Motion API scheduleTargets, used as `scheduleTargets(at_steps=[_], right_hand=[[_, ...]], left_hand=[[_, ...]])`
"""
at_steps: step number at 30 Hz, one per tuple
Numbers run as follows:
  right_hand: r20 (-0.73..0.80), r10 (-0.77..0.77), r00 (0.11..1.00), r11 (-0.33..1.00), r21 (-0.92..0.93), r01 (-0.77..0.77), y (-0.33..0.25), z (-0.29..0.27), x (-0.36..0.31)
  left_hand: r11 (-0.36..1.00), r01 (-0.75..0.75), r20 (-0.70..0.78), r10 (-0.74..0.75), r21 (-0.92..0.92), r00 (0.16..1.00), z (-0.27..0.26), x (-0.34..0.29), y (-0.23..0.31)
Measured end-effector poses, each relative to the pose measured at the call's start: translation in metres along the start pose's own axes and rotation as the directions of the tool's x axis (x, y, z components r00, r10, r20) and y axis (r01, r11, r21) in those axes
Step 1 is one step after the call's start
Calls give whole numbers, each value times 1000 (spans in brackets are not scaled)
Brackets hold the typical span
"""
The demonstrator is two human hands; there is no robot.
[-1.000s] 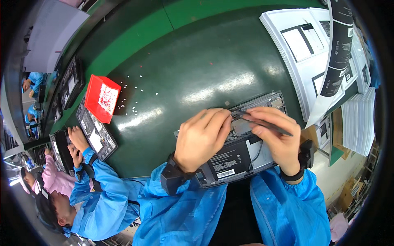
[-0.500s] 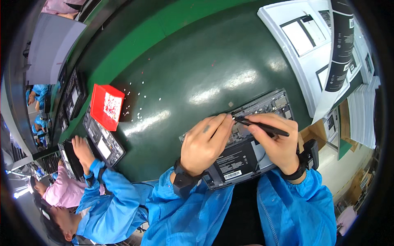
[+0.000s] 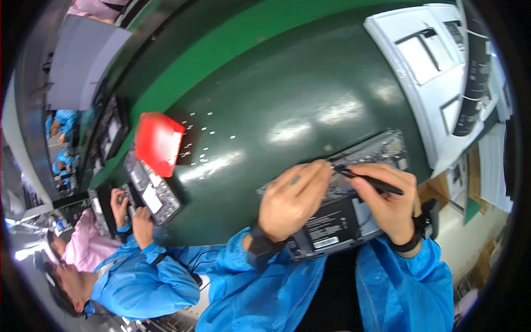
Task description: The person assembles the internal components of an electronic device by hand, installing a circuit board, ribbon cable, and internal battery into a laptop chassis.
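An opened laptop base lies tilted at the table's near edge, its circuit board and black battery exposed. My right hand grips a slim black tool with a narrow tip, slanting down to the board. Beside that tip, the fingers of my left hand are pressed together over the board. Whatever is between those fingertips is too small to make out. The two hands nearly meet at the upper middle of the laptop, hiding part of the board.
A red bin stands left, small white bits scattered beside it. Another opened laptop base lies below the bin, near a co-worker's hands. White foam trays are stacked at the right, with a curled black printed sheet over them.
The view has shifted, so table things sit further right and slightly lower. My hands keep their pose on the laptop. A second hand of the co-worker has come into view.
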State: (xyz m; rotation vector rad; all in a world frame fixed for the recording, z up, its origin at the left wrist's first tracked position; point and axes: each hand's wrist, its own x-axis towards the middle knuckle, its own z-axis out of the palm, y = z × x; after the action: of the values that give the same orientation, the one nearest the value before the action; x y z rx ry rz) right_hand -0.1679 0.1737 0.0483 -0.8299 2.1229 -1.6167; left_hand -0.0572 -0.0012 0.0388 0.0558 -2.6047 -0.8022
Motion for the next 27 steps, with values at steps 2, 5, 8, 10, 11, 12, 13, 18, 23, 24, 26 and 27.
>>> scheduleTargets(at_steps=[2, 5, 8, 10, 11, 12, 13, 18, 23, 24, 26, 27], right_hand=[[-12, 4, 1000, 999, -32, -4, -1, 0, -4], [73, -44, 996, 998, 46, 41, 2, -3, 9], [43, -42, 998, 998, 43, 40, 3, 2, 4], [34, -36, 999, 998, 51, 35, 2, 2, 2], [32, -26, 999, 998, 62, 24, 1, 3, 2], [30, -28, 999, 998, 60, 26, 1, 3, 1], [39, -18, 999, 998, 62, 16, 0, 3, 0], [37, -18, 999, 994, 110, 14, 2, 2, 0], [107, 3, 994, 977, 211, -26, 0, -1, 5], [116, 41, 992, 965, 254, -70, 0, -2, 7], [72, 211, 975, 907, 357, -223, -4, -6, 1], [61, 225, 972, 870, 438, -229, 0, -9, -6]], left_hand=[[999, -1, 12, 2, -47, 1000, -1, 2, -1], [998, 42, -32, -40, 56, 999, 2, 1, 7], [998, 52, -38, -51, 47, 998, 0, 2, 5], [999, 47, -42, -46, 7, 998, 6, 2, 5], [999, 35, -26, -34, 33, 999, 2, 2, 5], [999, 32, -28, -31, 33, 999, 2, 0, 5], [998, 46, -32, -45, 33, 998, 2, -2, 6], [998, 34, -94, -29, 47, 995, 0, -1, 5], [990, -51, -13, 53, 128, 999, -15, -12, 2], [991, -55, -1, 56, 121, 998, -17, -12, -5], [996, -42, -35, 45, 73, 998, -18, -9, -14], [993, -29, -76, 38, 115, 996, -26, -6, -17]])
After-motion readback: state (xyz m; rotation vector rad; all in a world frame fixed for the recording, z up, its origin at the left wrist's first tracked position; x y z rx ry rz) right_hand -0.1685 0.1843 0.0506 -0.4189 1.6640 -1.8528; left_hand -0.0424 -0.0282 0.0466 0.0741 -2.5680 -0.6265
